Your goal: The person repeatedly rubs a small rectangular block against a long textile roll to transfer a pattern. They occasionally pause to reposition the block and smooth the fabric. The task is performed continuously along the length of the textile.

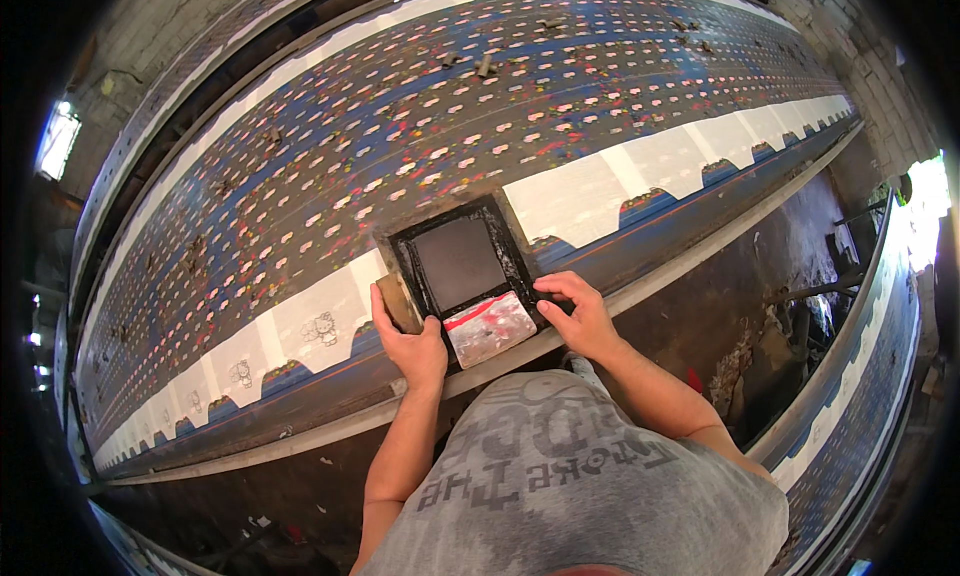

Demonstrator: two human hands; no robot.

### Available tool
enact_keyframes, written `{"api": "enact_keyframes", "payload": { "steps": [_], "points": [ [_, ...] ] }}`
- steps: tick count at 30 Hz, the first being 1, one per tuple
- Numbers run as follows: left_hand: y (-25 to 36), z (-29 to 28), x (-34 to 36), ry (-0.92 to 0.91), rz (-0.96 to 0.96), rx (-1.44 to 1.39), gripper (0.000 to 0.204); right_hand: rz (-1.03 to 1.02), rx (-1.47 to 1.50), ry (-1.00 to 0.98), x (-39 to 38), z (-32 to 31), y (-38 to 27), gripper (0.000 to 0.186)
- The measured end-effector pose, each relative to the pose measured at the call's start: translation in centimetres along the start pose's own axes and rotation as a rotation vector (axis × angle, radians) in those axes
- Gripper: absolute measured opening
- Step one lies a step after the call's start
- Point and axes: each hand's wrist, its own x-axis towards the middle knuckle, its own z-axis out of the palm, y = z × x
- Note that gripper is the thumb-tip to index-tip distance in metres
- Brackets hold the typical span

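A small screen-printing frame (458, 261) with a dark mesh and black, stained borders lies tilted on the near edge of a long printing table. Across its near end sits a whitish, paint-smeared plate (490, 328) with a red streak. My left hand (415, 354) closes round the frame's near left corner, its fingers along a tan block (400, 304) on that side and its thumb beside the plate. At the right border, my right hand (585, 316) pinches the frame's edge between thumb and fingers. The frame hides the cloth beneath it.
White cut cloth pieces (585, 186) line the table's near edge; those to the left carry outlined cartoon figures (322, 329). The dark tabletop (400, 146) is covered with small coloured prints, with scraps on it. A rail (690, 261) runs along the front. Another printing table (850, 416) stands at right.
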Motion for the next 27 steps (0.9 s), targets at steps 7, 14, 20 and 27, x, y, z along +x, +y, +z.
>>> {"api": "enact_keyframes", "payload": {
  "steps": [7, 14, 20, 27],
  "points": [
    [3.2, 12.0, -3.1, 0.005, 0.058, -0.058, 0.104, -0.165, -0.040, 0.041, 1.3, -11.4, 4.5, 0.031],
    [5.4, 21.6, -5.5, -0.004, -0.002, -0.036, 0.103, -0.201, -0.052, -0.022, 2.7, -21.6, 7.9, 0.034],
    [5.6, 23.6, -5.8, -0.012, -0.093, -0.041, 0.103, -0.503, -0.339, -0.138, 3.5, -23.6, 6.7, 0.039],
    [5.9, 23.9, -5.8, -0.025, -0.120, -0.072, 0.106, -0.683, -0.642, -0.451, 5.5, -21.0, 4.3, 0.049]
  ]
}}
